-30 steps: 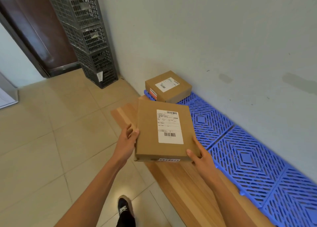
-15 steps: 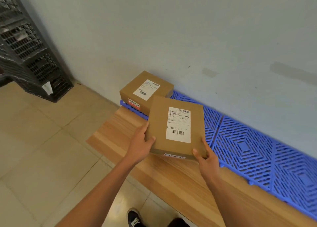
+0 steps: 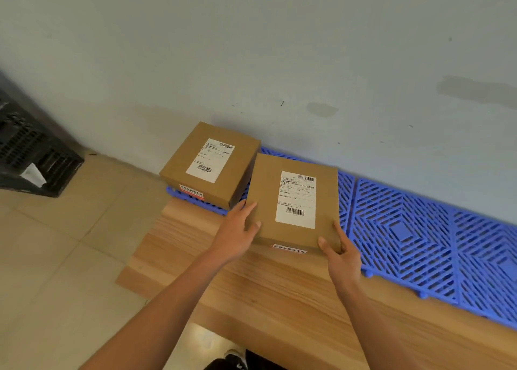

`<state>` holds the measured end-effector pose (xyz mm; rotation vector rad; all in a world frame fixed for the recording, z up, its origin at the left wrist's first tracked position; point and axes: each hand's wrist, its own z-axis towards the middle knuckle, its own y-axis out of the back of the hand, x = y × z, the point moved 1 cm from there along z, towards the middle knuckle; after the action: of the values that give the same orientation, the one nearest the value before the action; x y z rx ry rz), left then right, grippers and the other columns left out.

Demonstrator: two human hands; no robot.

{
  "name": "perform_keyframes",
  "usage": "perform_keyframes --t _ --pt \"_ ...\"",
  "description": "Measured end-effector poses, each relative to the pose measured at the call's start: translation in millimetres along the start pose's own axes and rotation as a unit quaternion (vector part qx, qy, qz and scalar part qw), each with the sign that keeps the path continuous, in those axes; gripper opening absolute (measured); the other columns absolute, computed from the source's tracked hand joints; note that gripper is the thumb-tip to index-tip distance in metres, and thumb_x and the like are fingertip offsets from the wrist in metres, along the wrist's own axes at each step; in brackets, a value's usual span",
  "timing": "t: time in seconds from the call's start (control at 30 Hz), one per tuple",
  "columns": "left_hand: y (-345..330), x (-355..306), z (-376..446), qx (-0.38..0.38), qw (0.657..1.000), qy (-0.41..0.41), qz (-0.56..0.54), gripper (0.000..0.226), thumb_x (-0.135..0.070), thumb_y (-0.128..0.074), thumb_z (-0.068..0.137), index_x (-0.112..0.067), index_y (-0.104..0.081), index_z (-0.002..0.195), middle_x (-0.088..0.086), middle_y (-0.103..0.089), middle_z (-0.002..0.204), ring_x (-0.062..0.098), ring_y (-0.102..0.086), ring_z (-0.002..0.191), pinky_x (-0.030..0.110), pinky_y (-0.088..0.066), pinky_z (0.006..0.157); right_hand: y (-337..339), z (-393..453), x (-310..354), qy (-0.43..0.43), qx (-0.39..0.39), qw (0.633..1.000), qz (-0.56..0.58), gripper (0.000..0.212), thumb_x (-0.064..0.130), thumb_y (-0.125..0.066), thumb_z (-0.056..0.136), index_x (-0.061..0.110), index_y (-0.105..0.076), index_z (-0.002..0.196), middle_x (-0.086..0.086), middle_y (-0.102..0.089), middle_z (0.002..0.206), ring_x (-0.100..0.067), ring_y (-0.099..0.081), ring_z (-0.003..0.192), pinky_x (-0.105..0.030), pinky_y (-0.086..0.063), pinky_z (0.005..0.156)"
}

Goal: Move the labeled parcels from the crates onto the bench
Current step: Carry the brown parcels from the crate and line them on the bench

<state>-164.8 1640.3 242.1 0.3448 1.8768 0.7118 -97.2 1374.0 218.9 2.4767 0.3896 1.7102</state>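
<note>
1. Over the past second the view has swung from the black crates and the floor toward the wall, and the carried parcel has travelled forward until it hangs over the blue grid mat, at about twelve o'clock from the person.
2. The left hand grips the parcel's near-left edge, thumb on top and fingers along the side. The right hand holds the near-right corner, thumb on the lid and the remaining digits curled under it.
3. A first parcel already rests on the mat at eleven o'clock, label up, just beside the carried one. Whether the two touch cannot be told.
4. The carried parcel sits lower and closer to the mat than before. Whether its base has landed cannot be told.
5. Judged from this, the carry is over and the set-down is in hand, next to its neighbour on the wooden surface. Only the lowest crate shows, at nine o'clock, so how many parcels remain is unknown.
</note>
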Motion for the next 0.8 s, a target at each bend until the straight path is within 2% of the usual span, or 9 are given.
perform_keyframes --t 0.07,0.13,0.27,0.4,0.47,0.57,0.67,0.73,0.8 --pt "5.6 5.8 11.6 0.000 1.000 -0.009 0.026 0.056 -0.044 -0.051 0.104 -0.031 -0.037 0.157 -0.007 -0.025 0.166 0.012 -0.021 0.151 0.042 -0.028 0.122 -5.8 10.5 -2.2 -0.010 -0.008 1.000 0.004 0.063 0.030 -0.076 0.089 0.048 -0.049 0.143 0.025 -0.072 0.088 0.004 -0.064 0.066 -0.009 -0.049 0.059" --pt "13.0 12.1 21.4 -0.014 0.999 -0.022 0.045 0.053 -0.044 -0.050 0.105 -0.030 -0.041 0.155 -0.008 -0.030 0.163 0.011 -0.025 0.149 0.040 -0.031 0.120 -12.3 18.9 -4.7 -0.019 -0.016 1.000 0.001 0.062 0.031 -0.075 0.090 0.050 -0.049 0.142 0.016 -0.062 0.067 -0.001 -0.046 0.048 -0.014 -0.045 0.050" --pt "32.3 22.4 45.5 -0.053 0.988 -0.057 0.130 0.050 -0.040 -0.050 0.105 -0.023 -0.047 0.152 0.000 -0.041 0.157 0.020 -0.031 0.147 0.042 -0.030 0.118 -28.6 32.5 -3.7 -0.020 -0.034 0.999 0.002 0.061 0.030 -0.074 0.092 0.051 -0.048 0.142 -0.006 -0.065 0.076 -0.017 -0.045 0.057 -0.035 -0.051 0.055" --pt "44.8 34.6 65.1 -0.027 0.969 -0.059 0.240 0.053 -0.043 -0.045 0.106 -0.026 -0.039 0.155 0.000 -0.029 0.164 0.023 -0.014 0.154 0.052 -0.022 0.120 -45.5 36.7 -3.0 -0.028 -0.059 0.998 -0.006 0.062 0.030 -0.073 0.092 0.047 -0.047 0.146 -0.024 -0.059 0.082 -0.022 -0.048 0.064 -0.043 -0.054 0.065" --pt "46.3 41.5 71.5 -0.001 0.959 -0.055 0.278 0.056 -0.047 -0.041 0.106 -0.028 -0.033 0.158 0.001 -0.022 0.166 0.023 -0.008 0.156 0.055 -0.019 0.121 -53.9 36.3 -2.8 -0.029 -0.071 0.997 -0.003 0.062 0.031 -0.073 0.092 0.045 -0.047 0.146 -0.020 -0.064 0.085 -0.021 -0.050 0.065 -0.041 -0.054 0.066" --pt "45.1 50.5 76.8 0.032 0.956 -0.042 0.288 0.059 -0.050 -0.035 0.107 -0.032 -0.022 0.161 0.001 -0.013 0.170 0.021 0.001 0.157 0.057 -0.009 0.124 -64.9 34.8 1.9 -0.032 -0.084 0.996 0.000 0.062 0.030 -0.073 0.092 0.048 -0.047 0.145 -0.014 -0.070 0.103 -0.036 -0.057 0.071 -0.048 -0.058 0.077" --pt "42.2 56.3 77.7 0.044 0.954 -0.046 0.292 0.059 -0.050 -0.036 0.107 -0.033 -0.021 0.161 0.001 -0.011 0.170 0.020 0.002 0.157 0.058 -0.008 0.124 -70.6 34.0 6.6 -0.039 -0.088 0.995 -0.004 0.062 0.030 -0.073 0.093 0.049 -0.046 0.145 -0.007 -0.068 0.110 -0.036 -0.065 0.083 -0.043 -0.058 0.080" --pt "41.6 57.6 79.3 0.045 0.953 -0.050 0.294 0.060 -0.049 -0.039 0.106 -0.033 -0.022 0.161 0.001 -0.011 0.170 0.021 0.002 0.157 0.059 -0.009 0.123 -72.9 33.2 9.1 -0.040 -0.083 0.996 -0.006 0.063 0.030 -0.071 0.094 0.049 -0.044 0.147 0.015 -0.067 0.110 -0.033 -0.062 0.092 -0.035 -0.059 0.076" --pt "41.2 56.8 81.0 0.046 0.952 -0.055 0.298 0.060 -0.048 -0.040 0.106 -0.034 -0.021 0.161 0.002 -0.010 0.170 0.022 0.002 0.157 0.060 -0.011 0.123 -74.7 33.1 10.2 -0.035 -0.079 0.996 -0.012 0.063 0.030 -0.070 0.095 0.052 -0.041 0.146 0.031 -0.067 0.103 -0.030 -0.062 0.086 -0.032 -0.059 0.066"
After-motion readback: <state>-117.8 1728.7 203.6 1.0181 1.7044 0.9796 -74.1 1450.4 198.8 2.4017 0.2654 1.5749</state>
